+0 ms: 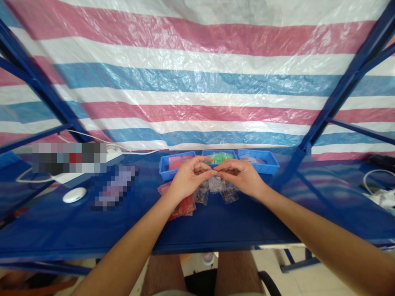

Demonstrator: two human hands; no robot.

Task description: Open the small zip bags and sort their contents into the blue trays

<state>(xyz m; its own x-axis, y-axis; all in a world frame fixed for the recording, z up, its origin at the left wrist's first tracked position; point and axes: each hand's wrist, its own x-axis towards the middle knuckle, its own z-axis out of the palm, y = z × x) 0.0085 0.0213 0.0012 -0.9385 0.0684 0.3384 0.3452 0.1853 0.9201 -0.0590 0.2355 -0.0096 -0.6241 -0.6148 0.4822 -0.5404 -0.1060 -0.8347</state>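
Note:
My left hand [189, 176] and my right hand [240, 176] meet over the middle of the blue table, fingertips pinched together. Between them hangs a small clear plastic bag [217, 185], its top edge at the fingertips. Below lie more small clear bags, one [202, 195] by my left hand and one [230, 195] under my right, with thin brownish pieces inside. A pile of red plastic bags [184, 207] sits under my left wrist. Just behind my hands stand three blue trays: the left tray [162, 165] holds red bags, the middle one green bags [220, 157], the right tray [268, 163] clear bags.
A round white case [74, 195] lies on the table [234, 230] at left, near a blurred-out flat object [115, 187]. Further left are a blurred item and white cables. Blue metal posts [336, 86] frame a striped plastic sheet [197, 78]. A white cable [375, 174] lies at far right.

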